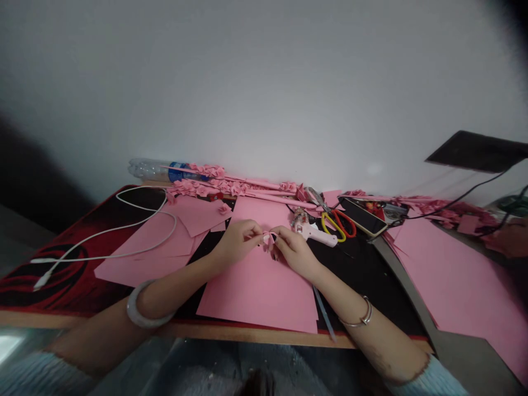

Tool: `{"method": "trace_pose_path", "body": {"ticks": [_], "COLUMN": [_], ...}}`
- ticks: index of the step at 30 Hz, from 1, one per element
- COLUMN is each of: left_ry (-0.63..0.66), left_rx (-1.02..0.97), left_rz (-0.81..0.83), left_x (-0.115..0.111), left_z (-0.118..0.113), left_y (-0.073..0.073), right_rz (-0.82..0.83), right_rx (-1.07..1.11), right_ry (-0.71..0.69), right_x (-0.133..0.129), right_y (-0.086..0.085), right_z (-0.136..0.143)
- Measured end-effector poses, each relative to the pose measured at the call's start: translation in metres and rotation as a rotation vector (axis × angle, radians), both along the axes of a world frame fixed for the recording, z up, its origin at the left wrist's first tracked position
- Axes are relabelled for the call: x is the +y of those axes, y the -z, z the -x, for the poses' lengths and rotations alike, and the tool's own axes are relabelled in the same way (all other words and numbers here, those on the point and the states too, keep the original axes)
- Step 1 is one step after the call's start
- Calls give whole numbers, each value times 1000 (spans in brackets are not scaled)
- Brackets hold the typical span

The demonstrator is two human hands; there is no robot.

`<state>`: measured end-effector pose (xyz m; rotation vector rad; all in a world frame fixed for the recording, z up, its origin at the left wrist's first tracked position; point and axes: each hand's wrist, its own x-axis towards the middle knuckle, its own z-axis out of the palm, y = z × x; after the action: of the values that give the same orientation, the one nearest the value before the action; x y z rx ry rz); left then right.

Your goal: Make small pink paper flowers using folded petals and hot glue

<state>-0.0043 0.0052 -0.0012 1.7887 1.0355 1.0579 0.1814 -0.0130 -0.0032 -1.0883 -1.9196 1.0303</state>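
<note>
Between my two hands is a small folded piece of pink paper (268, 239), pinched by the fingertips from both sides. My left hand (239, 242) is closed on its left edge. From the right, my right hand (293, 247) grips the other side, its lower fingers curled and partly hidden. Both hands are over a large pink paper sheet (259, 291) lying on the dark desk mat. Just right of my right hand lies a white glue gun (317, 235), close to scissors (340, 224) with yellow and red handles.
Pink paper flowers (231, 187) on long stems line the wall, beside a clear plastic bottle (152, 169). A white cable (111, 256) loops over pink sheets (144, 253) at left. A phone (365, 215) and a sheet stack (457, 280) lie right.
</note>
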Motion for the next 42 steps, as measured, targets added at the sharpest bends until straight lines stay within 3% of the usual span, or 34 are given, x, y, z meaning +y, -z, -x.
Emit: {"method": "trace_pose_path", "body": {"ticks": [13, 21, 27, 38, 42], "left_ry": [0, -13, -39, -35, -2], "left_rx": [32, 12, 42, -84, -41], "left_rz": [-36, -53, -87, 80, 63], "left_x": [4, 2, 4, 3, 3], "left_z": [3, 3, 2, 2, 2], "left_y": [-1, -1, 3, 0, -1], "right_rz": [-56, 7, -37, -54, -67], "right_rx": [2, 77, 1, -40, -73], "right_ry": [128, 107, 98, 32, 23], "right_x": [2, -1, 0, -1, -1], "right_y": [2, -2, -1, -2, -4], "right_z": [0, 2, 1, -1, -1]}}
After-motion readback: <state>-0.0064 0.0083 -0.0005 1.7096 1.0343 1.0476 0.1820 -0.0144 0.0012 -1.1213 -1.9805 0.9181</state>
